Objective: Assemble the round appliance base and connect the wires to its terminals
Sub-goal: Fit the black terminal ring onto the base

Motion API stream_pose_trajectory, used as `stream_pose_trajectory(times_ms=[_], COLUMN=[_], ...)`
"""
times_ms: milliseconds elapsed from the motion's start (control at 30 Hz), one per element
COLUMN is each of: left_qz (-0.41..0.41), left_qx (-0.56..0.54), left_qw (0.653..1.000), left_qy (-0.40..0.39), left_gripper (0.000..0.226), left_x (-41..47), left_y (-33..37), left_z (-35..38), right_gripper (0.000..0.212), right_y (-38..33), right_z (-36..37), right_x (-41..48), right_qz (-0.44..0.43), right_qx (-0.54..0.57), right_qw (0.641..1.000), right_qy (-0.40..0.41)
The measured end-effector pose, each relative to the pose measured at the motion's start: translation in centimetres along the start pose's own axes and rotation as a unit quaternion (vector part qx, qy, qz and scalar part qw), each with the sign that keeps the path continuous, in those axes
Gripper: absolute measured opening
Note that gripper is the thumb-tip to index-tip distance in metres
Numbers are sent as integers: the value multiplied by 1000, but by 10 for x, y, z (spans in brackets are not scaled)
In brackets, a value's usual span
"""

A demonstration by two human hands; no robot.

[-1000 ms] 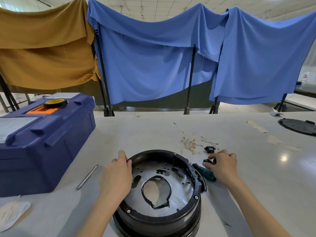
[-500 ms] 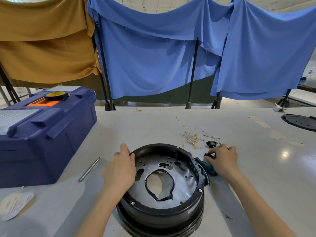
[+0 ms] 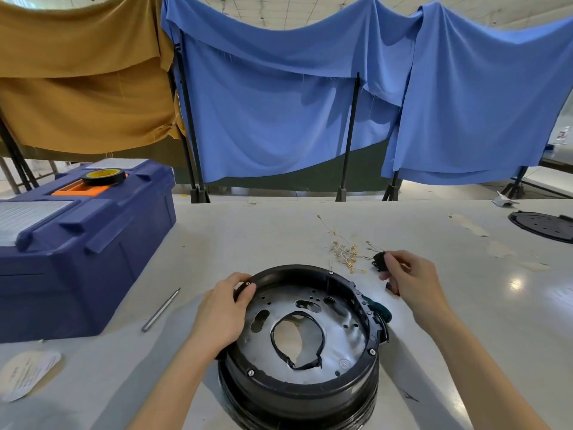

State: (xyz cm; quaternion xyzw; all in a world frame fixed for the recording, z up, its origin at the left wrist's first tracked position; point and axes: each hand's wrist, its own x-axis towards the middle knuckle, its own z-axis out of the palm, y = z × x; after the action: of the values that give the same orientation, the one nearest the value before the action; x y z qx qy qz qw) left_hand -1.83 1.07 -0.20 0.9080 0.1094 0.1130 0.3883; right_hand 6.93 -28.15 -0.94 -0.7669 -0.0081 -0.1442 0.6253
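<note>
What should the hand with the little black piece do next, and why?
Probably carry the small black part over to the round base. The right hand pinches it off the table, and the left hand grips the base's rim.

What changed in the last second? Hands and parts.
The right hand lifted from beside the teal screwdriver toward the loose wires and now pinches the small black part that lay near them. Unchanged: the left hand grips the round base by its rim; the metal rod lies where it was.
</note>
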Motion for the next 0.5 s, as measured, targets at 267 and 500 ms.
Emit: stream_pose_trajectory(times_ms=[267,500], left_qz=[0,144], left_qx=[80,157], left_qw=[997,971], left_qy=[16,104], left_gripper=[26,30], left_x=[12,-1], left_y=[-7,35], left_z=[-10,-1], right_gripper=[26,16], right_y=[-8,0], right_z=[13,15], right_x=[-23,-24], right_qz=[13,25], right_qx=[46,64], right_qw=[994,992], right_qy=[-95,-109])
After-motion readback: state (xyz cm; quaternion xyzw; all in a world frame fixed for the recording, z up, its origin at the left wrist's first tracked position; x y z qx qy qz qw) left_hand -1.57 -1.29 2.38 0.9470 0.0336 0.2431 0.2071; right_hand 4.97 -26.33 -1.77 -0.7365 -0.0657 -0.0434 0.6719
